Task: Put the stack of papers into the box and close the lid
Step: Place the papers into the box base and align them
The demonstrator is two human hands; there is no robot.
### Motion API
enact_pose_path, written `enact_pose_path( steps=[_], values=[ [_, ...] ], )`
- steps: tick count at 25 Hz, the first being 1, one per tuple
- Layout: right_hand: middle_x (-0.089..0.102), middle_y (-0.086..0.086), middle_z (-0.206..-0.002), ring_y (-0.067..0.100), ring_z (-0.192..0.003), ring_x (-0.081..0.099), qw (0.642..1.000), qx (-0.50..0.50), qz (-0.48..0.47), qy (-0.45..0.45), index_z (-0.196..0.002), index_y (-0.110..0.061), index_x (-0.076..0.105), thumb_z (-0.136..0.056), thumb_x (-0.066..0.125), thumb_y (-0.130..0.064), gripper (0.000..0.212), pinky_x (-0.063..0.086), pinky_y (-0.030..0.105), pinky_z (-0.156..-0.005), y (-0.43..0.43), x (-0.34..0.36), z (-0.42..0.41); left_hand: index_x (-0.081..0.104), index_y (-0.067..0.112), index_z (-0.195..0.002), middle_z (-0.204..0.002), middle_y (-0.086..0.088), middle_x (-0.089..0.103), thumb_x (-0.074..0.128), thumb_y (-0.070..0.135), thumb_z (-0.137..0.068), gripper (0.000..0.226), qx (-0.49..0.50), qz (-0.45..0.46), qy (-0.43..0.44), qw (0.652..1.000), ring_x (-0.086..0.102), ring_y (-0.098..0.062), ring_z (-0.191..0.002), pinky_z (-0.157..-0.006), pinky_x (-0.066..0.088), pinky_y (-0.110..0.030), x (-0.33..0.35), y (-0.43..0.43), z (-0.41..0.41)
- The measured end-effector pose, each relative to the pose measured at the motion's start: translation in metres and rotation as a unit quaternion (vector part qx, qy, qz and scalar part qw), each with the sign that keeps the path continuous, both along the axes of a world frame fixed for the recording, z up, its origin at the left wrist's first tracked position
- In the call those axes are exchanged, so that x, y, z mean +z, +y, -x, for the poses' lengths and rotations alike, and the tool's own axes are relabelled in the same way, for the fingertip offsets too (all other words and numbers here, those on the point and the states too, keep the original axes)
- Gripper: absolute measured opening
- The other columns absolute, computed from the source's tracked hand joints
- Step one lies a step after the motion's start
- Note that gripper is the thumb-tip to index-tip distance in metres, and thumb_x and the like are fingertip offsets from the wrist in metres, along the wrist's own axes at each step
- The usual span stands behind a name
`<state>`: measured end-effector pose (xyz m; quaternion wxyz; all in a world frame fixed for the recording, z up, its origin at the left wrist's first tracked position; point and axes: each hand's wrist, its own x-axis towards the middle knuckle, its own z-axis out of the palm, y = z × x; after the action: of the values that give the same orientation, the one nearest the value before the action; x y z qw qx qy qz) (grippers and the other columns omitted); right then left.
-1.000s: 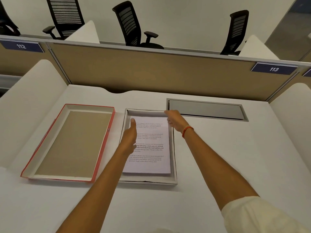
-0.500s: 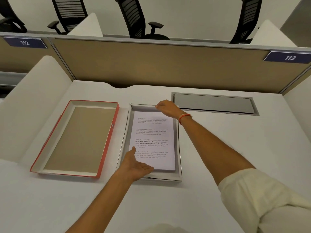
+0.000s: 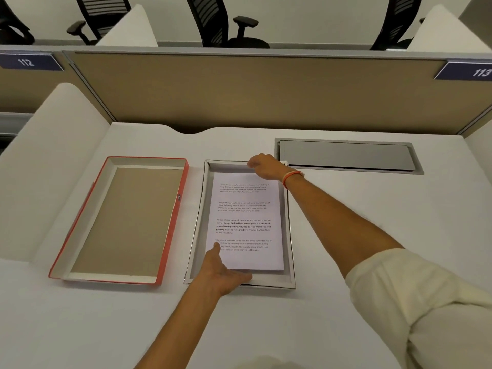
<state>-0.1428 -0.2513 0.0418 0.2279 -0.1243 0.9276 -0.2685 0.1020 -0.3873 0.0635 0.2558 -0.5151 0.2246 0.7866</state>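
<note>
White desk (image 3: 346,222), cubicle partition behind, number tags 112 (image 3: 26,62) and 113 (image 3: 480,72) on the panel top. Grey cable hatch (image 3: 346,155) set into the desk, far right of the work.

Stack of papers (image 3: 247,222) lies flat inside the shallow white box (image 3: 198,230), printed side up, four blocks of text readable as text only. Grey box floor shows along the stack's left and far edges; the stack sits closer to the right wall.

Lid (image 3: 174,222), red outside, brown card inside, rests upturned just left of the box, not touching it as far as can be told.

Left hand (image 3: 226,272) at the near-left corner of the stack: thumb laid on the top sheet, fingers spread flat and slipped along the near edge, apparently under the paper.

Right hand (image 3: 263,166) at the far edge of the stack, fingers curled down onto the top sheet's edge; whether pinching or only pressing cannot be told. Orange band on that wrist; cream sleeve (image 3: 412,302) on the upper arm.
</note>
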Motion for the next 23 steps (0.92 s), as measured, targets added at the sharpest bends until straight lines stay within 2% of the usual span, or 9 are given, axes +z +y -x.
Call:
enact_pose_path(
  steps=[3, 7, 11, 13, 16, 19, 23],
  values=[
    [0.061, 0.023, -0.121, 0.039, -0.113, 0.057, 0.999, 0.029, -0.020, 0.004, -0.115, 0.005, 0.062, -0.095, 0.041, 0.000, 0.030, 0.046, 0.044, -0.100, -0.003, -0.006, 0.012, 0.060, 0.011, -0.099, -0.112, -0.020, 0.062, 0.045, 0.050, -0.098, 0.042, -0.001, 0.003, -0.004, 1.000, 0.055, -0.040, -0.114, -0.094, 0.043, -0.052, 0.002, 0.003, 0.000],
    [0.060, 0.018, -0.121, 0.035, -0.110, 0.056, 0.995, 0.080, -0.051, 0.014, -0.116, -0.001, 0.063, -0.092, 0.044, 0.001, 0.030, 0.046, 0.039, -0.096, -0.009, -0.019, 0.025, 0.063, 0.012, -0.101, -0.118, -0.020, 0.063, 0.045, 0.052, -0.096, 0.044, 0.026, -0.011, -0.025, 0.999, 0.053, -0.036, -0.127, -0.112, 0.038, -0.050, -0.006, 0.000, 0.003],
    [0.053, 0.010, -0.100, 0.027, -0.093, 0.051, 0.988, 0.128, -0.082, 0.001, -0.091, -0.011, 0.057, -0.089, 0.042, 0.001, 0.019, 0.038, 0.031, -0.078, -0.013, -0.024, 0.035, 0.064, 0.013, -0.103, -0.125, -0.020, 0.062, 0.045, 0.052, -0.096, 0.044, 0.034, -0.007, -0.038, 0.999, 0.053, -0.036, -0.128, -0.113, 0.037, -0.050, -0.014, -0.003, 0.007],
    [0.052, 0.008, -0.101, 0.026, -0.092, 0.050, 0.987, 0.140, -0.084, -0.011, -0.093, -0.011, 0.061, -0.088, 0.041, 0.001, 0.023, 0.040, 0.033, -0.079, -0.015, -0.028, 0.038, 0.064, 0.015, -0.111, -0.132, -0.017, 0.060, 0.046, 0.052, -0.096, 0.044, 0.042, -0.013, -0.042, 0.998, 0.053, -0.035, -0.127, -0.113, 0.038, -0.049, -0.015, -0.005, 0.008],
    [0.058, 0.011, -0.114, 0.027, -0.097, 0.053, 0.987, 0.137, -0.079, -0.022, -0.108, -0.008, 0.066, -0.089, 0.041, -0.003, 0.032, 0.041, 0.033, -0.082, -0.016, -0.038, 0.041, 0.061, 0.020, -0.125, -0.135, -0.016, 0.060, 0.047, 0.052, -0.095, 0.047, 0.046, -0.023, -0.038, 0.998, 0.054, -0.035, -0.127, -0.111, 0.039, -0.050, -0.018, -0.007, 0.011],
    [0.063, 0.015, -0.115, 0.032, -0.101, 0.058, 0.989, 0.125, -0.069, -0.028, -0.106, -0.005, 0.068, -0.087, 0.041, -0.003, 0.033, 0.044, 0.034, -0.081, -0.015, -0.042, 0.042, 0.062, 0.018, -0.119, -0.134, -0.020, 0.059, 0.046, 0.056, -0.094, 0.048, 0.037, -0.014, -0.040, 0.998, 0.054, -0.038, -0.125, -0.110, 0.040, -0.053, -0.022, -0.007, 0.012],
    [0.064, 0.018, -0.116, 0.035, -0.104, 0.060, 0.992, 0.101, -0.063, -0.027, -0.109, -0.004, 0.069, -0.089, 0.042, -0.006, 0.033, 0.049, 0.040, -0.091, -0.015, -0.044, 0.040, 0.062, 0.017, -0.116, -0.134, -0.021, 0.058, 0.044, 0.058, -0.094, 0.049, 0.034, -0.011, -0.042, 0.998, 0.054, -0.039, -0.125, -0.109, 0.040, -0.054, -0.023, -0.008, 0.013]
  ],
)
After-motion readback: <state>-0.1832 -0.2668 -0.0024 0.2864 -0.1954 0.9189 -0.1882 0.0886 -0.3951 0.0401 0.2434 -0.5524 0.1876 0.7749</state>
